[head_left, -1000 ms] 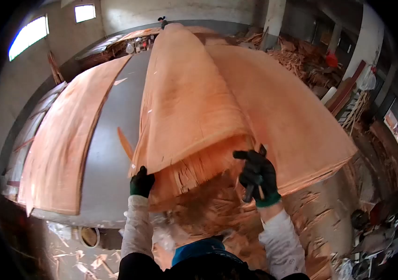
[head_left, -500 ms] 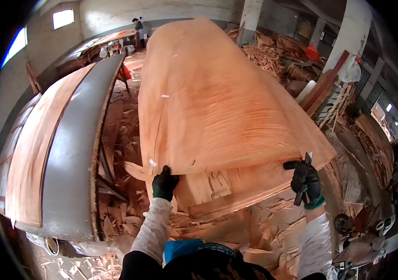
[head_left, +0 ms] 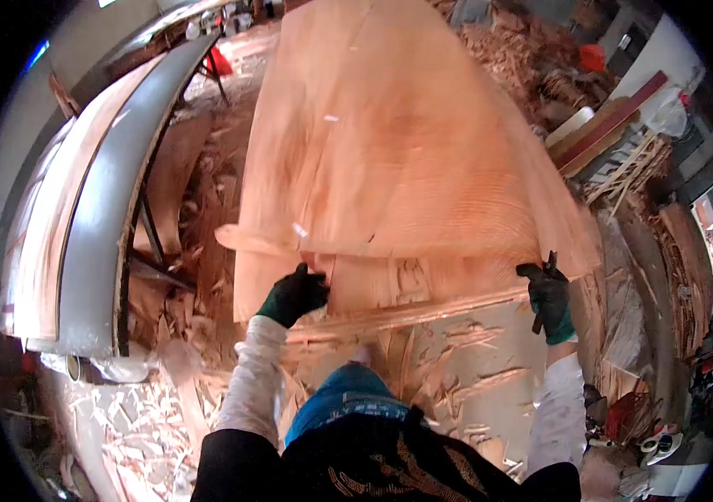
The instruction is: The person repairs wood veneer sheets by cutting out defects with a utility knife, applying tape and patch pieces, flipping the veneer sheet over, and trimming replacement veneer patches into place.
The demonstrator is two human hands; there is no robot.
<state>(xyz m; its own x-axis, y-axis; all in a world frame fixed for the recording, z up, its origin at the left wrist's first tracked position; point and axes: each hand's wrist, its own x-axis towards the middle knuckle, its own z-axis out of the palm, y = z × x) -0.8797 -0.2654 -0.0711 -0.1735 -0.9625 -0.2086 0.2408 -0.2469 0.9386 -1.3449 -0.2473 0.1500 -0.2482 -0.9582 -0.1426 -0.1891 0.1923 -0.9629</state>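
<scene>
A large sheet of orange-brown wood veneer (head_left: 423, 184) covers a stack, its near edge raised in a shallow curve. My left hand (head_left: 293, 294), in a dark green-and-black glove, is closed at the left part of that edge; motion blurs the fingers. Wrapped in my gloved right hand (head_left: 550, 303) is a dark-handled knife (head_left: 538, 322), held upright beside the sheet's right near corner. Under the lifted edge, paler veneer pieces (head_left: 411, 280) show on top of the stack. Small white tape bits (head_left: 299, 228) stick to the sheet near its left side.
On the left stands a grey-topped table (head_left: 105, 226) with a long veneer strip (head_left: 59, 226) on it. Veneer scraps (head_left: 147, 427) litter the floor. Leaning boards (head_left: 611, 125) and scrap piles (head_left: 532, 63) line the right side.
The view has tipped downward, showing more floor and my lap. My left hand has turned inward, and the sheet's near edge has shifted. The knife stays in my right hand.
</scene>
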